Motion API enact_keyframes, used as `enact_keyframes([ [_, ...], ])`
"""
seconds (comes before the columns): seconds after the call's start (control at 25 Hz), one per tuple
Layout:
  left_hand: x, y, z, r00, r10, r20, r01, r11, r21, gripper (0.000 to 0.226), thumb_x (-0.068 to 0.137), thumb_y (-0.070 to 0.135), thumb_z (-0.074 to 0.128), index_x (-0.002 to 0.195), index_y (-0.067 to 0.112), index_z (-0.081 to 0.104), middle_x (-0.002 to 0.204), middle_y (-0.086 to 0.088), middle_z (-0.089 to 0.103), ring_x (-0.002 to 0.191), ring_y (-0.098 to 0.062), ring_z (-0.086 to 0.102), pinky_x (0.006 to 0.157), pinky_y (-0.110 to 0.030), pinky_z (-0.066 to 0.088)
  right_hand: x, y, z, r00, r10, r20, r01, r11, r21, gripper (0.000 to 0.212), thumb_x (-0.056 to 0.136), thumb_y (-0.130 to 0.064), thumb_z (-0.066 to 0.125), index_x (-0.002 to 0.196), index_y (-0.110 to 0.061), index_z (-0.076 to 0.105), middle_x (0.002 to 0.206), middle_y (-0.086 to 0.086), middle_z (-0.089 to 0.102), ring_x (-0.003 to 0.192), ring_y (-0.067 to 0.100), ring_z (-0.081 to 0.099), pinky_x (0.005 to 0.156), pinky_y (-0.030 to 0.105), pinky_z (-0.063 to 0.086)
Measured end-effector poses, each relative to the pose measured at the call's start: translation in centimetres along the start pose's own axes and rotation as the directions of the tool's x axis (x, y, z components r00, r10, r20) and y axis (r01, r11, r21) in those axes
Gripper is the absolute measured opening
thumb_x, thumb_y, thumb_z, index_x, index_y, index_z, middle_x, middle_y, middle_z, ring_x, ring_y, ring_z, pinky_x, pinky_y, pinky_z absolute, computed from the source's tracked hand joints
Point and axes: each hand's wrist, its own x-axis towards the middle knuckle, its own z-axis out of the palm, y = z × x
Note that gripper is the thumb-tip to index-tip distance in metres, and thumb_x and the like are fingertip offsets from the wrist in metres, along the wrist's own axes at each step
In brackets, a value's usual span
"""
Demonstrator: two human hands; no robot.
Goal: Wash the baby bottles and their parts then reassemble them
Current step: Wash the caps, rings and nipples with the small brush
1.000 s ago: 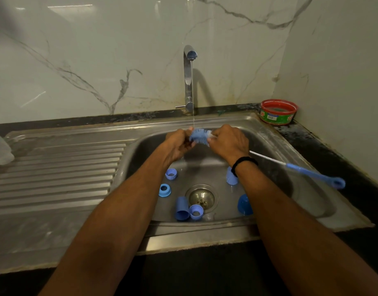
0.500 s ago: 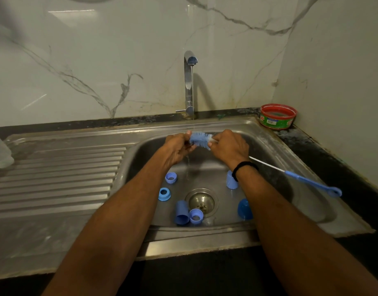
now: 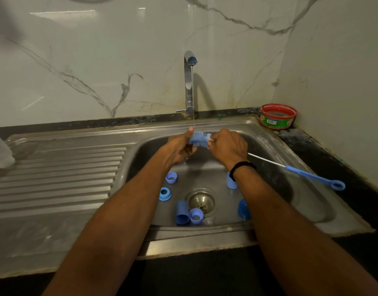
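Little moved: both forearms still reach over sink. Blue bottle parts lie around drain below. Left hand grip curled round bristle end of brush; right hand grip pinches wire stem, handle jutting right. Tap stream strikes bristles.

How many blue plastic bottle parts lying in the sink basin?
6. Left of the metal drain: open cup and flat ring. In front of it: tall cap and small ring. Right: tapered piece and dome cap, partly behind the right forearm. Arms may hide more.
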Motion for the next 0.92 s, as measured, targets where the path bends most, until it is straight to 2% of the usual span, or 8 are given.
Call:
enact_keyframes([
  [0.08, 0.37, -0.47, 0.10, 0.999, 0.034, -0.037, -0.033, 0.999, 0.024, 0.030, 0.096, 0.025, 0.068, 0.111, -0.001, 0.066, 0.105, -0.020, 0.072, 0.086, -0.024, 0.071, 0.064, -0.029, 0.060, 0.08, 0.19, -0.04, 0.999, 0.033, 0.010, -0.033, 0.999, 0.029, 0.021, 0.090, -0.035, 0.063, 0.097, -0.017, 0.071, 0.079, 0.000, 0.057, 0.073, 0.019, 0.055, 0.063, 0.027, 0.037],
  [0.2, 0.63, -0.28, 0.11, 0.997, 0.060, -0.052, -0.062, 0.997, -0.044, 0.023, 0.097, 0.012, 0.064, 0.114, -0.003, 0.062, 0.110, -0.023, 0.070, 0.093, -0.029, 0.073, 0.068, -0.032, 0.062, 0.33, 0.58, -0.14, 0.995, 0.100, 0.019, -0.102, 0.990, 0.096, 0.024, 0.088, -0.036, 0.065, 0.098, -0.015, 0.071, 0.082, 0.004, 0.061, 0.074, 0.021, 0.055, 0.064, 0.027, 0.039],
  [0.32, 0.21, -0.36, 0.31, 0.999, 0.040, -0.028, -0.041, 0.999, -0.011, 0.036, 0.093, 0.022, 0.071, 0.117, -0.003, 0.062, 0.109, -0.022, 0.072, 0.095, -0.029, 0.074, 0.071, -0.032, 0.063, 0.14, 0.18, -0.04, 0.996, 0.086, 0.009, -0.087, 0.994, 0.062, 0.025, 0.089, -0.037, 0.065, 0.103, -0.017, 0.070, 0.085, 0.003, 0.061, 0.075, 0.018, 0.052, 0.066, 0.027, 0.040],
  [0.4, -0.04, -0.33, 0.20, 0.999, 0.038, -0.025, -0.038, 0.999, 0.004, 0.029, 0.095, 0.018, 0.069, 0.116, -0.002, 0.065, 0.112, -0.022, 0.071, 0.094, -0.027, 0.073, 0.066, -0.030, 0.061, 0.09, 0.23, -0.26, 0.995, 0.093, 0.026, -0.095, 0.993, 0.068, 0.020, 0.089, -0.035, 0.065, 0.096, -0.017, 0.070, 0.079, 0.002, 0.058, 0.072, 0.019, 0.052, 0.063, 0.027, 0.038],
  [0.52, 0.05, 0.23, -0.01, 0.999, 0.043, 0.023, -0.041, 0.996, -0.081, 0.016, 0.101, 0.006, 0.053, 0.111, 0.000, 0.065, 0.117, -0.022, 0.067, 0.107, -0.029, 0.068, 0.081, -0.036, 0.061, 0.15, 0.45, -0.71, 0.988, 0.145, 0.050, -0.151, 0.977, 0.151, 0.020, 0.089, -0.033, 0.063, 0.085, -0.014, 0.069, 0.072, 0.002, 0.057, 0.065, 0.019, 0.053, 0.052, 0.022, 0.032],
  [0.68, -0.16, -0.42, 0.34, 0.999, 0.028, 0.029, -0.029, 0.998, 0.059, 0.028, 0.102, 0.024, 0.058, 0.117, 0.001, 0.064, 0.112, -0.020, 0.071, 0.095, -0.025, 0.069, 0.080, -0.032, 0.059, -0.07, 0.02, -0.31, 0.996, 0.085, -0.025, -0.084, 0.996, 0.013, 0.025, 0.091, -0.035, 0.064, 0.103, -0.015, 0.071, 0.092, 0.006, 0.067, 0.077, 0.019, 0.057, 0.063, 0.024, 0.038],
  [0.84, 0.19, -0.28, -0.11, 0.997, 0.057, -0.043, -0.052, 0.993, 0.106, 0.018, 0.097, 0.000, 0.053, 0.110, -0.002, 0.064, 0.114, -0.025, 0.070, 0.088, -0.025, 0.069, 0.077, -0.031, 0.058, 0.11, 0.34, -0.50, 0.993, 0.113, 0.041, -0.115, 0.991, 0.073, 0.022, 0.088, -0.034, 0.065, 0.094, -0.013, 0.070, 0.080, 0.005, 0.059, 0.074, 0.022, 0.055, 0.063, 0.026, 0.036],
  [0.92, 0.33, 0.03, -0.23, 0.996, 0.070, -0.063, -0.064, 0.994, 0.083, 0.017, 0.099, 0.001, 0.049, 0.110, -0.002, 0.062, 0.111, -0.024, 0.071, 0.090, -0.026, 0.071, 0.081, -0.034, 0.059, 0.14, 0.27, -0.43, 0.992, 0.114, 0.045, -0.118, 0.989, 0.094, 0.021, 0.087, -0.033, 0.066, 0.095, -0.015, 0.070, 0.080, 0.003, 0.057, 0.075, 0.023, 0.056, 0.064, 0.027, 0.038],
])
